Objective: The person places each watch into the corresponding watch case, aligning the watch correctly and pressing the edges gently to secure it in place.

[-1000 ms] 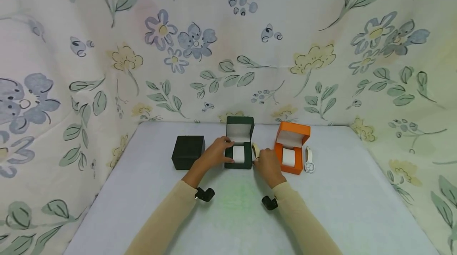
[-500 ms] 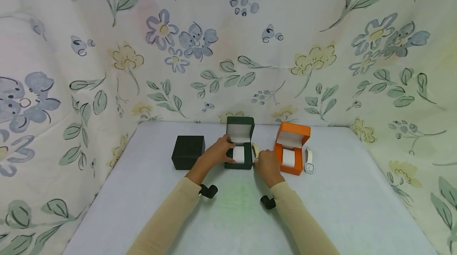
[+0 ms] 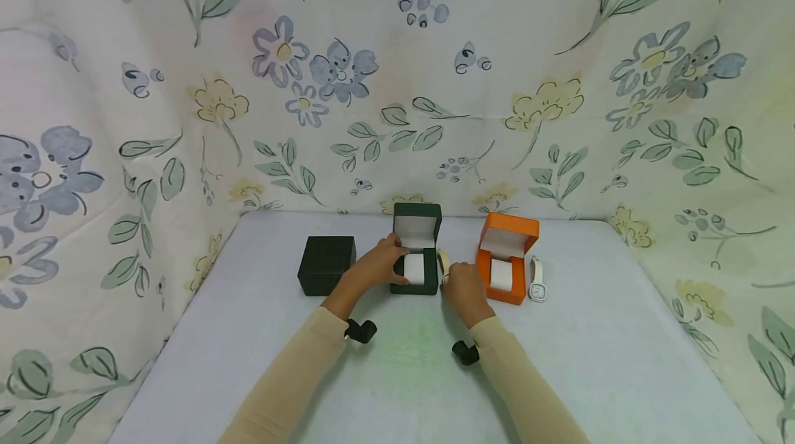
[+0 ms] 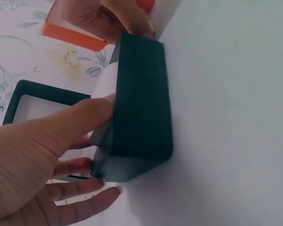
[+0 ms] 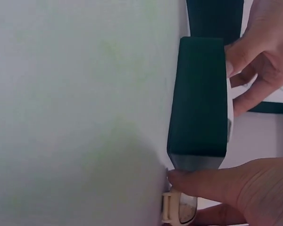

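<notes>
A dark green box (image 3: 416, 277) stands open on the table, with a white cushion (image 3: 414, 268) inside. My left hand (image 3: 371, 268) grips its left side, thumb over the cushion edge; the left wrist view shows the box front (image 4: 142, 108) under that thumb. My right hand (image 3: 462, 286) sits just right of the box and pinches a cream watch (image 3: 444, 263) that stands on the table. In the right wrist view the watch face (image 5: 179, 213) shows under my right thumb, beside the box corner (image 5: 200, 94).
An open orange box (image 3: 508, 256) with a white cushion stands right of my right hand, and a white watch (image 3: 537, 281) lies beside it. A closed black box (image 3: 327, 264) sits to the left. Flowered cloth (image 3: 397, 85) walls the table on three sides.
My left hand has slid a little further onto the green box's side. The right hand and the watch have barely moved.
</notes>
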Motion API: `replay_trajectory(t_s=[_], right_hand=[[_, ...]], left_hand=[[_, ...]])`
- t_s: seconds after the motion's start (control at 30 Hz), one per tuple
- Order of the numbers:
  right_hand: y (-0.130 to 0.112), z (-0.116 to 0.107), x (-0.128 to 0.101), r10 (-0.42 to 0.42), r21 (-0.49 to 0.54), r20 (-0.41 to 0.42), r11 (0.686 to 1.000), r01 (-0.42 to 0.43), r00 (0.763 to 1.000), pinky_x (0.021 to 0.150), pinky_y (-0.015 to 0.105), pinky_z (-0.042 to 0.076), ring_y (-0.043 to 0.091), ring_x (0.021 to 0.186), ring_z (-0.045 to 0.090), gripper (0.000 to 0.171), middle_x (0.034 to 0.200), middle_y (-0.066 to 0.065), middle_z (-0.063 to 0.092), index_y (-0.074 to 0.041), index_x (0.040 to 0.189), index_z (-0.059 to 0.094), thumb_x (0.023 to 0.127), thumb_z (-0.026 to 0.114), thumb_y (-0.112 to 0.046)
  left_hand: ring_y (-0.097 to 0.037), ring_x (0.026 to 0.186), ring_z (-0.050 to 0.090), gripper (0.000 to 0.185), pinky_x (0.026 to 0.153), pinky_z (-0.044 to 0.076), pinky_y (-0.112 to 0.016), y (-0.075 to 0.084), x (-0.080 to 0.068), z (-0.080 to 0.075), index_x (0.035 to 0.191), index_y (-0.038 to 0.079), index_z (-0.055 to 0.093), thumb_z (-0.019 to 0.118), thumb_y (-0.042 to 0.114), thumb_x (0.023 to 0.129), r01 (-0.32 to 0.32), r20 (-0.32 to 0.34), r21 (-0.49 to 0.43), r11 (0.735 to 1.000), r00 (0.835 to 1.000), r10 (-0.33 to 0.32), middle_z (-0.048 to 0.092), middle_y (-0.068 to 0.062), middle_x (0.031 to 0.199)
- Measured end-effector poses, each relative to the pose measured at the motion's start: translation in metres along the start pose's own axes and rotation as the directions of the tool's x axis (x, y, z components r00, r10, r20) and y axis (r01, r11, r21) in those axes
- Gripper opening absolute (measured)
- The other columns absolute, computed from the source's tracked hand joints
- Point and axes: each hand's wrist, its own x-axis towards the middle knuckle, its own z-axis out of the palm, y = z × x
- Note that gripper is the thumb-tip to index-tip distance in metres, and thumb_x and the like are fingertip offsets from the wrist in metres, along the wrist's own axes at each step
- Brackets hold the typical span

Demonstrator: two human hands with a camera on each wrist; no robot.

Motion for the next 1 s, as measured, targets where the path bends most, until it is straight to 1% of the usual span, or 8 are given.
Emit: replay_trajectory(t_s=[0.1,0.2,0.27,0.33,0.5,0.67,0.87,1.0], right_hand=[[0.001,0.0,-0.001,-0.006,0.018,-0.018,1.0,0.006,1.0,0.051,0.03,0.043,0.021,0.06,0.049,0.018,0.065,0.008,0.056,0.004,0.076,0.068,0.084,0.081,-0.006],[0.002,-0.001,-0.003,-0.005,0.058,-0.052,0.998,0.008,0.999,0.048,0.029,0.038,0.019,0.058,0.048,0.023,0.064,0.006,0.053,0.0,0.068,0.064,0.084,0.079,-0.006],[0.003,-0.002,-0.004,-0.005,0.09,-0.078,0.996,0.012,0.997,0.048,0.029,0.038,0.019,0.058,0.048,0.024,0.064,0.006,0.053,-0.001,0.068,0.064,0.084,0.08,-0.009],[0.003,-0.004,-0.005,0.003,0.129,-0.096,0.992,0.01,0.995,0.049,0.03,0.042,0.019,0.06,0.051,0.021,0.069,0.007,0.058,0.002,0.076,0.068,0.085,0.081,-0.013],[0.003,-0.013,-0.009,0.033,0.236,-0.123,0.972,-0.004,0.992,0.059,0.033,0.051,0.023,0.07,0.057,0.035,0.089,0.014,0.07,0.007,0.105,0.073,0.088,0.08,-0.023],[0.004,-0.018,-0.012,0.028,0.335,-0.191,0.941,0.038,0.981,0.062,0.035,0.051,0.025,0.074,0.058,0.04,0.098,0.018,0.071,0.008,0.113,0.071,0.086,0.082,-0.021],[0.009,-0.02,-0.01,-0.009,0.413,-0.298,0.901,0.137,0.955,0.067,0.037,0.058,0.024,0.077,0.065,0.037,0.096,0.017,0.072,0.007,0.114,0.071,0.085,0.083,-0.012],[0.012,-0.019,-0.01,-0.035,0.463,-0.355,0.862,0.208,0.934,0.072,0.04,0.062,0.027,0.082,0.071,0.038,0.101,0.019,0.072,0.007,0.117,0.07,0.085,0.082,-0.008]], left_hand=[[-0.028,0.122,0.051,0.076,0.094,0.055,-0.042,0.0,-0.001,0.001,0.143,0.008,0.059,0.086,0.043,0.082,0.005,-0.021,0.059,0.998,1.0,-0.004,0.049,-0.014,0.138],[-0.025,0.124,0.053,0.077,0.09,0.057,-0.043,0.0,-0.004,0.002,0.142,0.011,0.061,0.086,0.049,0.079,-0.001,-0.073,0.132,0.991,0.997,0.011,0.054,-0.008,0.14],[-0.024,0.126,0.055,0.077,0.091,0.057,-0.043,0.001,-0.006,0.002,0.14,0.012,0.062,0.087,0.049,0.077,-0.01,-0.112,0.157,0.988,0.993,0.028,0.057,-0.006,0.14],[-0.025,0.127,0.056,0.077,0.097,0.055,-0.042,0.001,-0.009,0.003,0.14,0.011,0.062,0.088,0.048,0.077,-0.028,-0.137,0.153,0.988,0.989,0.049,0.059,-0.007,0.14],[-0.03,0.124,0.058,0.073,0.103,0.051,-0.041,-0.004,-0.013,0.011,0.141,0.005,0.059,0.088,0.035,0.081,-0.102,-0.177,0.009,0.995,0.979,0.102,0.057,-0.013,0.139],[-0.031,0.12,0.06,0.073,0.099,0.053,-0.042,-0.011,-0.015,0.021,0.144,0.003,0.057,0.088,0.029,0.082,-0.178,-0.253,-0.073,0.981,0.955,0.154,0.055,-0.015,0.138],[-0.031,0.12,0.06,0.074,0.096,0.055,-0.041,-0.014,-0.014,0.029,0.145,0.004,0.056,0.088,0.026,0.082,-0.227,-0.332,-0.071,0.971,0.924,0.191,0.052,-0.016,0.14],[-0.031,0.119,0.059,0.073,0.092,0.057,-0.04,-0.015,-0.013,0.032,0.144,0.003,0.056,0.089,0.021,0.081,-0.289,-0.386,-0.061,0.955,0.889,0.245,0.051,-0.018,0.139]])
